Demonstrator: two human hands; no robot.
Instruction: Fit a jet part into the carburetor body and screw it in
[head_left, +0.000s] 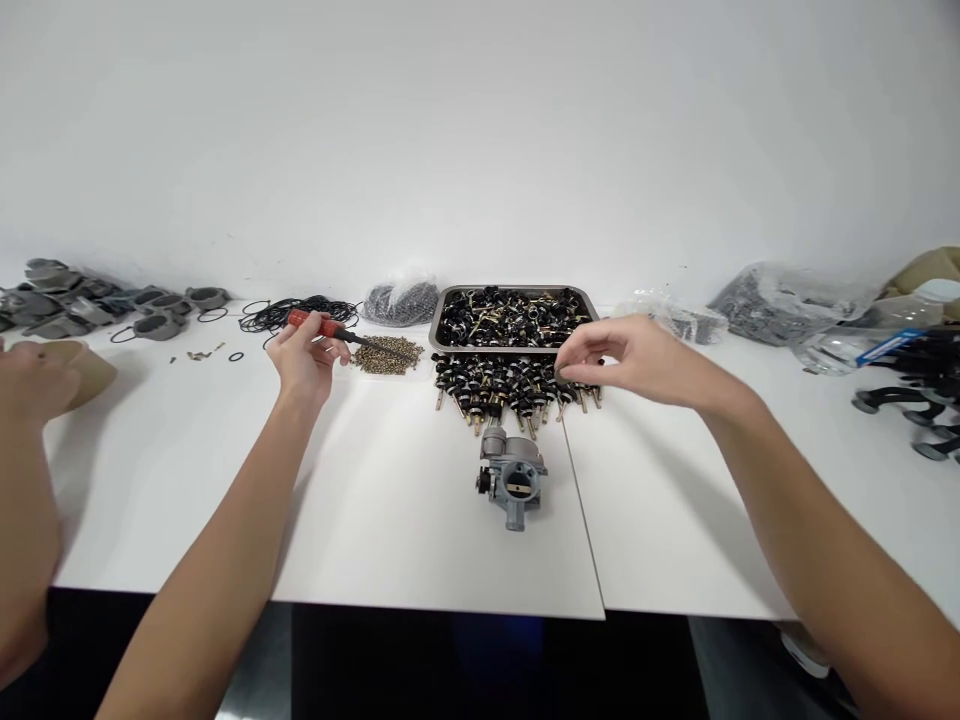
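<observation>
My left hand [306, 358] is closed around a screwdriver [319, 325] with a red handle; its dark shaft points right, over a pile of small brass parts [388, 356]. My right hand [619, 358] hangs at the tray's front right corner, thumb and fingertips pinched together. Something small and dark may be between them, too small to name. Below and between my hands, a grey metal carburetor [514, 482] sits on the white table, its round bore facing me. Behind it lie several black parts with brass stems [499, 385], in front of a metal tray [433, 335] heaped with similar parts.
Black rubber rings [300, 312], grey castings [154, 310] and a bag of small parts [401, 300] lie along the back left. More bags [787, 300], a clear bottle [832, 352] and black hoses [911, 400] are at right. Another person's hand [34, 385] holds a tan object at far left.
</observation>
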